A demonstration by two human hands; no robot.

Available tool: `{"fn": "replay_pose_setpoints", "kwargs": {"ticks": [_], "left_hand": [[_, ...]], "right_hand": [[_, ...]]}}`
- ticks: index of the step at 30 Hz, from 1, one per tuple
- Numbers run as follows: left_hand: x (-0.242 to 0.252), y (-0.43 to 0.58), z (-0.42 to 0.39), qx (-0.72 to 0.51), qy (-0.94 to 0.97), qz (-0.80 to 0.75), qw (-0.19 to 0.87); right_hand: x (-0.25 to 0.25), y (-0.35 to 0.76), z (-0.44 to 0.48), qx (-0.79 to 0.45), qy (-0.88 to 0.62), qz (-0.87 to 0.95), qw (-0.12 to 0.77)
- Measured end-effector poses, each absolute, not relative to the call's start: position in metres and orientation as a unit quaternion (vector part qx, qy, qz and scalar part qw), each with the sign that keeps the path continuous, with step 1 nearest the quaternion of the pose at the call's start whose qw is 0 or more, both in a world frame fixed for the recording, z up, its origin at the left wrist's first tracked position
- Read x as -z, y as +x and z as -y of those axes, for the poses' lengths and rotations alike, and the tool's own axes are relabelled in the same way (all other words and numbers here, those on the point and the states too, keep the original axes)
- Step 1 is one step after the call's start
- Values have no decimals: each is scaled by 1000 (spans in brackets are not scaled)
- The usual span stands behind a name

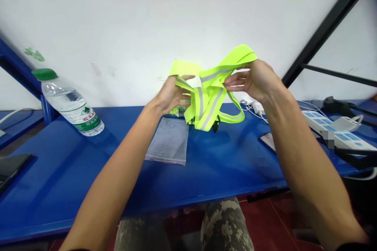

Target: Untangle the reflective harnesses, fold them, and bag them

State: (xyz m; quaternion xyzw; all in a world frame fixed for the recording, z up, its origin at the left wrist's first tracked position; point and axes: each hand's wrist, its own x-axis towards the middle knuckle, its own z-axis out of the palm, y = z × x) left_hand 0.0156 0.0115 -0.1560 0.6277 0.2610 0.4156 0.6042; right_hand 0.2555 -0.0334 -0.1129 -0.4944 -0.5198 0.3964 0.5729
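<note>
A neon yellow reflective strap vest (209, 104) with grey stripes hangs in folds above the blue table, its straps looped and bunched. My left hand (173, 93) grips its left straps, one band draped over the back of the fingers. At the upper right, my right hand (257, 78) holds another strap, with a wide band passing over the hand and the fingertips against the fabric. Below and left of the vest, a clear zip bag (169, 141) lies flat on the table. Behind my left hand is more yellow material, partly hidden.
A water bottle (72, 104) with a green cap stands at the left of the blue table (224, 164). On the right lie a phone (268, 141), white chargers (258, 107) with cables, and a power strip (341, 129). A white wall (132, 27) rises behind.
</note>
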Motion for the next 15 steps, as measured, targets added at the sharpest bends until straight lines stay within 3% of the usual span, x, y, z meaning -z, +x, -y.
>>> {"fn": "replay_pose_setpoints", "kwargs": {"ticks": [4, 7, 9, 12, 15], "left_hand": [[172, 38, -8, -409, 621, -223, 630], [177, 49, -7, -458, 606, -217, 613], [178, 51, -7, -486, 588, -249, 596], [176, 48, -9, -483, 590, -303, 572], [174, 41, -11, -459, 631, -310, 543]], "right_hand": [[121, 244, 44, -409, -417, 659, 474], [135, 237, 53, -297, -394, 795, 351], [146, 234, 55, -209, -422, 823, 316], [155, 236, 50, -177, -500, 775, 344], [152, 243, 37, -289, -508, 668, 461]]}}
